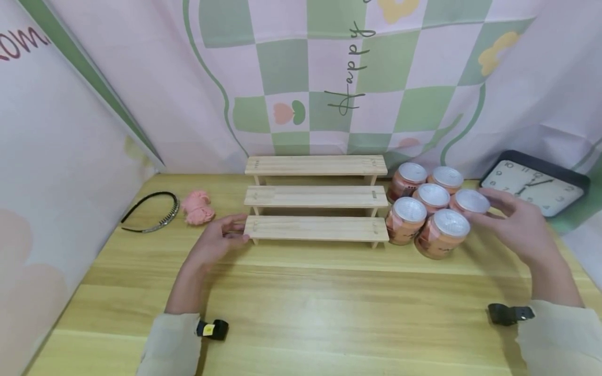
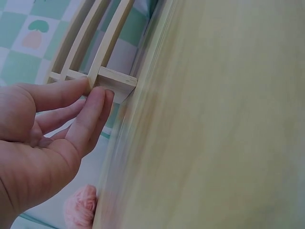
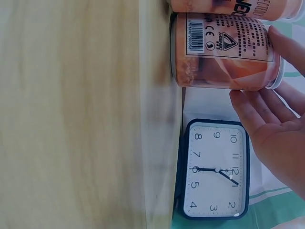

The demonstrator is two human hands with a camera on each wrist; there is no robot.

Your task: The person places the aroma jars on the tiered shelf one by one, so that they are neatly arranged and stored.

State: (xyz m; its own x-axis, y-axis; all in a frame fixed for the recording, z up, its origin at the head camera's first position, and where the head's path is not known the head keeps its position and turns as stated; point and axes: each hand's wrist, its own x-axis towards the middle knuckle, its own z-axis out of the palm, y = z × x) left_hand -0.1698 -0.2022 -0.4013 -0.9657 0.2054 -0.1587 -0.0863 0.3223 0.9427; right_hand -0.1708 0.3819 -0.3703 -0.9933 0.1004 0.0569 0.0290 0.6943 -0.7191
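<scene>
A three-tier wooden display rack [image 1: 315, 228] stands near the back of the table. My left hand [image 1: 218, 240] pinches the left end of its lowest tier, thumb and fingertips meeting at the board's corner in the left wrist view. To the right of the rack, several orange-pink cans [image 1: 442, 235] with silver lids stand upright in a tight cluster. My right hand [image 1: 522, 222] holds the rightmost can [image 3: 224, 71] near its lid, thumb on one side and fingers on the other. That can's label shows a barcode and a warning triangle in the right wrist view.
A black-framed clock [image 1: 536, 183] leans behind the right hand, close to the cans. On the left lie a pink bundle of yarn [image 1: 197, 208] and a dark headband [image 1: 174, 211]. Printed cloth [image 1: 334, 68] hangs along the table's back edge.
</scene>
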